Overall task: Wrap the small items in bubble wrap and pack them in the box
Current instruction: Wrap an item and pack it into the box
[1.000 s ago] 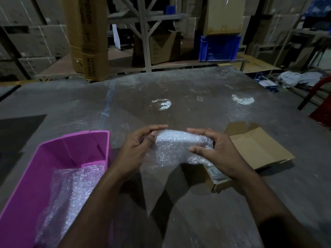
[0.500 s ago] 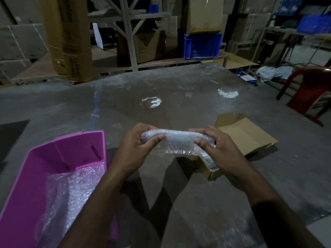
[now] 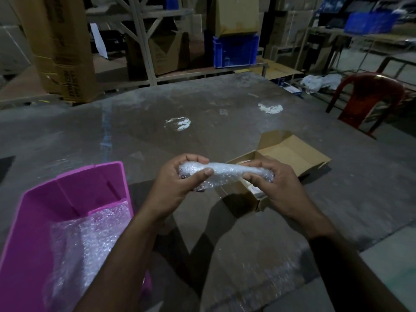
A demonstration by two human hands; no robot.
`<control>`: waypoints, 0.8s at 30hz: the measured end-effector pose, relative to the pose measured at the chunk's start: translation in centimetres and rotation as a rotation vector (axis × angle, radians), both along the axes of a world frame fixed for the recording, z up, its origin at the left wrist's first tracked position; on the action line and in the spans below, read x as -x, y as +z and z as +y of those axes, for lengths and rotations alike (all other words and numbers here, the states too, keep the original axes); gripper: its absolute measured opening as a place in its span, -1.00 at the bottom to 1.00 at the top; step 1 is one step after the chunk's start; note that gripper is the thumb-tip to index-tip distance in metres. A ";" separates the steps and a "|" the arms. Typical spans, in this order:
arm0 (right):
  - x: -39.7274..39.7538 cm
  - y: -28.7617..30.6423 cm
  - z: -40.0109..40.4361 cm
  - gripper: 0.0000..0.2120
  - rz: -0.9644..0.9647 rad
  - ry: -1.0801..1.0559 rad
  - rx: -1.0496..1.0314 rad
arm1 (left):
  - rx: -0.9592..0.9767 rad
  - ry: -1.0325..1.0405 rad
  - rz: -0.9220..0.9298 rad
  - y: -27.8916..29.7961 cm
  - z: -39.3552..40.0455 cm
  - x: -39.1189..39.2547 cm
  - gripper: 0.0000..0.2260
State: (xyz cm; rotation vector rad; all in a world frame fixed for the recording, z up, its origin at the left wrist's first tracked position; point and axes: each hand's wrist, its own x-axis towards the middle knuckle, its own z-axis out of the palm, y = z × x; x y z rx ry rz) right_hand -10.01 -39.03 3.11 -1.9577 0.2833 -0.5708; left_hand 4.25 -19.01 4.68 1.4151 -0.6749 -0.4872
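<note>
Glossy bubble-wrap roll (image 3: 227, 174); matt cardboard box (image 3: 290, 154).

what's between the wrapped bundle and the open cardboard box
Nothing visible. Both the left hand and right hand hold the bubble-wrapped bundle just above the cardboard box, whose flaps are open.

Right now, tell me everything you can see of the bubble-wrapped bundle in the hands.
The bubble-wrapped bundle is a long, narrow roll of clear bubble wrap, whitish where light catches it, wound tightly round something hidden inside. It lies roughly level, held in the air above the table and in front of the open cardboard box. The left hand grips its left end, the right hand its right end. A loose fold hangs below its middle.
</note>
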 end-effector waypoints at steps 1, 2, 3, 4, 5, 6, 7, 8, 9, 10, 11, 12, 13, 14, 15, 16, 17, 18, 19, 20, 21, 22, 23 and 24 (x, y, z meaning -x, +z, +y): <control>0.2 -0.1 -0.2 -0.79 0.017 -0.016 0.067 | -0.012 -0.009 -0.008 -0.2 0.0 0.1 -0.78; 0.4 -0.2 -0.5 -0.74 0.030 -0.022 0.127 | -0.023 -0.013 -0.023 -0.3 -0.2 0.3 -0.78; 0.6 -0.2 -0.7 -0.68 0.042 -0.031 0.181 | -0.031 -0.016 -0.047 -0.4 -0.3 0.4 -0.79; 0.8 -0.2 -0.9 -0.64 0.049 -0.040 0.223 | -0.038 -0.009 -0.072 -0.5 -0.5 0.5 -0.81; 1.1 -0.2 -1.2 -0.63 0.053 -0.041 0.252 | -0.042 0.009 -0.103 -0.7 -0.8 0.6 -0.82; 1.3 -0.1 -1.4 -0.64 0.051 -0.034 0.264 | -0.052 0.038 -0.144 -0.9 -1.1 0.6 -0.83; 1.5 0.1 -1.8 -0.67 0.051 -0.025 0.270 | -0.074 0.073 -0.201 -1.1 -1.5 0.6 -0.83; 1.7 0.1 -2.3 -0.71 0.050 -0.022 0.281 | -0.103 0.102 -0.263 -1.2 -1.9 0.7 -0.83; 1.9 0.2 -3.0 -0.77 0.046 -0.026 0.293 | -0.123 0.116 -0.313 -1.2 -2.4 0.9 -0.82; 2.0 0.2 -3.7 -0.82 0.039 -0.031 0.296 | -0.138 0.115 -0.339 -1.3 -3.0 1.1 -0.80; 2.1 0.3 -4.6 -0.85 0.027 -0.031 0.287 | -0.153 0.106 -0.339 -1.4 -3.6 1.3 -0.77; 2.3 0.3 -5.4 -0.86 0.017 -0.025 0.284 | -0.180 0.102 -0.333 -1.4 -4.3 1.5 -0.75; 2.5 0.4 -6.4 -0.85 0.016 -0.017 0.295 | -0.217 0.109 -0.343 -1.6 -5.0 1.7 -0.73; 2.7 0.4 -7.4 -0.85 0.029 -0.009 0.319 | -0.258 0.129 -0.374 -1.8 -5.7 1.9 -0.70; 2.9 0.5 -8.4 -0.85 0.053 0.000 0.350 | -0.300 0.152 -0.412 -2.0 -6.4 2.1 -0.66; 3.1 0.5 -9.4 -0.84 0.082 0.010 0.390 | -0.334 0.165 -0.443 -2.1 -7.1 2.4 -0.63; 3.2 0.5 -10.4 -0.82 0.111 0.022 0.433 | -0.360 0.164 -0.460 -2.3 -7.8 2.6 -0.64; 3.3 0.4 -11.4 -0.80 0.138 0.036 0.471 | -0.380 0.150 -0.459 -2.5 -8.5 2.7 -0.67; 3.3 0.3 -12.4 -0.78 0.163 0.052 0.499 | -0.399 0.132 -0.454 -2.7 -9.3 2.9 -0.72; 3.2 0.2 -13.4 -0.77 0.185 0.072 0.516 | -0.422 0.122 -0.457 -3.0 -9.9 3.0 -0.77; 3.0 0.0 -14.3 -0.77 0.209 0.092 0.528 | -0.449 0.124 -0.469 -3.4 -10.6 3.0 -0.80; 2.8 -0.3 -15.2 -0.79 0.237 0.110 0.544 | -0.476 0.132 -0.482 -3.8 -11.1 3.1 -0.81; 2.4 -0.6 -16.1 -0.81 0.265 0.125 0.568 | -0.502 0.139 -0.487 -4.3 -11.5 3.1 -0.82; 2.0 -1.1 -16.9 -0.81 0.290 0.142 0.596 | -0.527 0.147 -0.490 -4.8 -11.9 3.2 -0.83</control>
